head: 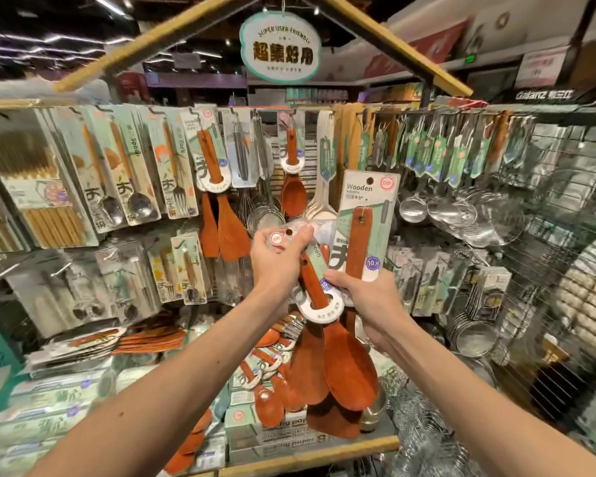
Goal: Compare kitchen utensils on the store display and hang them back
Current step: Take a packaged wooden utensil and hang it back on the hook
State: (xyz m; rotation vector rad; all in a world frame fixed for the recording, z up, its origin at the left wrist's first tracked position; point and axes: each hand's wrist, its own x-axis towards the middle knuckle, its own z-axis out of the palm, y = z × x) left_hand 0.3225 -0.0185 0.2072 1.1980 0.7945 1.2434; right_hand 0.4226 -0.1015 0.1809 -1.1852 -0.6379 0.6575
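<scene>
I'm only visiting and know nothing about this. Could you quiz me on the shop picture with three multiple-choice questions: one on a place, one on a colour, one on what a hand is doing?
1. Where does the oval sign hang?
A) under the peak of the roof beams
B) on the wire rack
C) on the bottom shelf

2. What colour is the held wooden spoon?
A) white
B) reddish-brown
C) green

3. What is the left hand doing?
A) hanging empty
B) pressing flat on a shelf
C) gripping the spoon's card

Answers:
1 A: it hangs just below the peak.
2 B: the bowl is reddish-brown wood.
3 C: its fingers curl round the card's top.
</scene>
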